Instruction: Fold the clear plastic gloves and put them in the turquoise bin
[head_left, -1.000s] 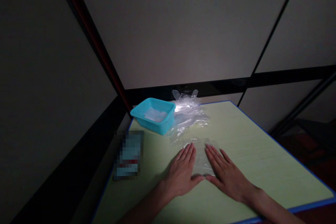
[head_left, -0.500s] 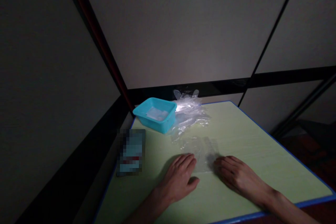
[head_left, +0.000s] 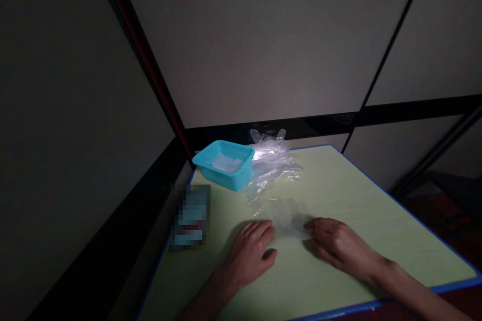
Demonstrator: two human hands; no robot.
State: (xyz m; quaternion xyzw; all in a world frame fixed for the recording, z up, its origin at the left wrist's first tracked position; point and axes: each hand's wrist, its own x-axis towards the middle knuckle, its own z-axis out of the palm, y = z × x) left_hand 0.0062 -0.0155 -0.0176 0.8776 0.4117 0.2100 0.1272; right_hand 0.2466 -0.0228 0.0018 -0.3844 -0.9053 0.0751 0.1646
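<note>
**Right hand [head_left: 339,246] is pinching a clear glove [head_left: 289,218]**

The glove is sitting at two o'clock from the left hand [head_left: 250,251], whose thumb is sticking out wide from its bent fingers. A blue tub [head_left: 224,178] is sitting at ten o'clock from the glove.

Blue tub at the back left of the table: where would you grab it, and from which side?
The blue tub looks easiest to pinch by its near rim, coming from above on the person's side: its walls slope outward to an open lip, while clear plastic crowds its right side.
</note>
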